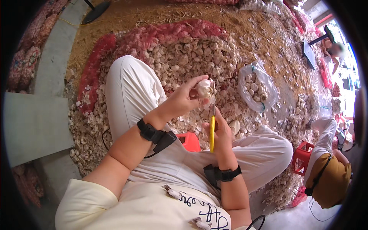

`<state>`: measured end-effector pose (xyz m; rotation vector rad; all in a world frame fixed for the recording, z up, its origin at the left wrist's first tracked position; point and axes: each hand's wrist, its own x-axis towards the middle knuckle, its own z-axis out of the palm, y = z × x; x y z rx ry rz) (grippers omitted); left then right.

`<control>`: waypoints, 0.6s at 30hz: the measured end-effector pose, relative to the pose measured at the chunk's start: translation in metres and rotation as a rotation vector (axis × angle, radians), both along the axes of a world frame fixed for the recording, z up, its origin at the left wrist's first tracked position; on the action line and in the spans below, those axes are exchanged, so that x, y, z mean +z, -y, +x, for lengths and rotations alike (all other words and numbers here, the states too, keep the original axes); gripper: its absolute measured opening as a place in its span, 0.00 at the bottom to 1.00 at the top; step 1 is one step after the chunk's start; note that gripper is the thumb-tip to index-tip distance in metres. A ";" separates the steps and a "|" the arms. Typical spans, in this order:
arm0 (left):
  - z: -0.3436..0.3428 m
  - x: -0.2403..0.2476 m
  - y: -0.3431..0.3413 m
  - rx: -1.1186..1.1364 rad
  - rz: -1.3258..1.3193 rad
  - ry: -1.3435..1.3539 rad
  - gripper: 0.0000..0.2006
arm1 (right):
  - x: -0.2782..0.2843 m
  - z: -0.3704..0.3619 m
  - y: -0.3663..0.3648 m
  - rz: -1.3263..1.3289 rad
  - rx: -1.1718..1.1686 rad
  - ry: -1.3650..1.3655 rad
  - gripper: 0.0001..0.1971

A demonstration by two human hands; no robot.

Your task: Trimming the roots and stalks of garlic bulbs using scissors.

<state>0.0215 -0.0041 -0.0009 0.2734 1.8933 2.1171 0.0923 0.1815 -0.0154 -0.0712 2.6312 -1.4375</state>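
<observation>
My left hand (pixel 186 99) is closed around a whitish garlic bulb (pixel 204 88), holding it up over the heap between my knees. In my right hand (pixel 222 134), the fingers wrap a yellow-handled knife (pixel 212 132) with a narrow metal blade. The blade points up and its upper end is right by the bulb's right side; whether it touches cannot be told. Loose skin hangs at the bulb's lower edge. Beyond my hands lies a big heap of garlic bulbs (pixel 176 63), with a red mesh sack (pixel 165 36) spread along its far and left edges.
A clear plastic bag (pixel 270 86) of garlic stands right of the heap. Part of a red stool (pixel 190 141) shows between my legs. Papery skins (pixel 96 149) litter the floor. At right, another person (pixel 327 176) sits near a red stool (pixel 303 157). Full mesh sacks (pixel 28 61) lie far left.
</observation>
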 end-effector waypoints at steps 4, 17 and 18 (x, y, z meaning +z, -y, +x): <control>0.000 -0.003 -0.001 0.028 0.038 0.114 0.31 | -0.008 0.006 0.005 -0.241 -0.070 0.154 0.31; -0.006 -0.015 0.032 0.269 0.381 0.539 0.23 | -0.061 -0.042 -0.027 0.185 0.017 0.427 0.24; -0.007 -0.014 0.034 0.284 0.377 0.535 0.23 | -0.062 -0.048 -0.028 0.185 0.021 0.420 0.24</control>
